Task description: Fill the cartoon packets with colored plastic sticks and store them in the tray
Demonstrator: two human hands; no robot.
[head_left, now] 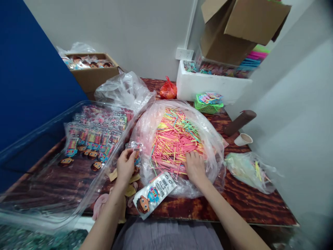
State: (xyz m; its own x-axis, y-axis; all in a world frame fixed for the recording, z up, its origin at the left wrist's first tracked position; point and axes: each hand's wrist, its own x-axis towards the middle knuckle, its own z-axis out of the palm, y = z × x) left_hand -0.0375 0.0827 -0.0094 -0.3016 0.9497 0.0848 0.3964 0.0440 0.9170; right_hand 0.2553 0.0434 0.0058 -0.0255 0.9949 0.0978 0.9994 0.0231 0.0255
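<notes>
My left hand (125,165) is closed, thumb and fingers pinching a small clear packet (136,148) at the left side of a big clear plastic bag (213,139). The bag lies open, full of thin coloured sticks (174,142), mostly pink and yellow with some green. My right hand (195,166) reaches into the near part of the pile, fingers curled down on the sticks; its fingertips are hidden among them. In front of the bag lies a silver pouch (155,195) printed with a cartoon head.
At left, a clear plastic tub (85,198) holds several filled packets (95,137). Behind stand a cardboard box (95,74), a red bag (168,91), a green basket (208,107) and a white foam box (213,86). A paper cup (243,139) and a small plastic bag (244,168) are at right.
</notes>
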